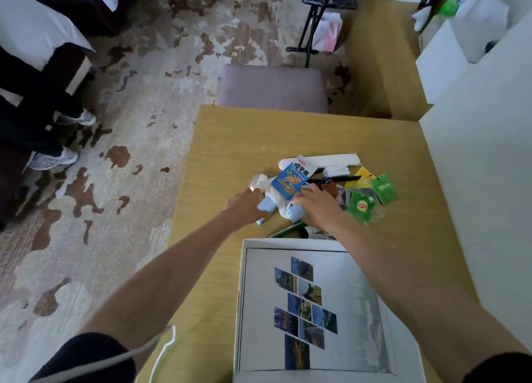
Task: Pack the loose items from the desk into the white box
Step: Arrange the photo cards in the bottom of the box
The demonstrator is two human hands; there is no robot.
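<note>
Gathering step. Both hands work the heap of loose items on the desk (230, 140), just beyond the white box (243, 267).

- Left hand (247, 207) curls on a pale blue packet (266, 205).
- Right hand (319, 207), fingers bent, clasps a pale blue roll (296, 212).
- Next, likely: lift both and carry them back into the box.
- In the way: blue snack packet (293, 178) and Lipton tea bags (361, 207) overlap and may drag along.

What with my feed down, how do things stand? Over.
Left hand touching blue packet, grip unclear. Right hand gripping blue roll in the pile. White box open, no loose items inside. Nothing blocking.
</note>
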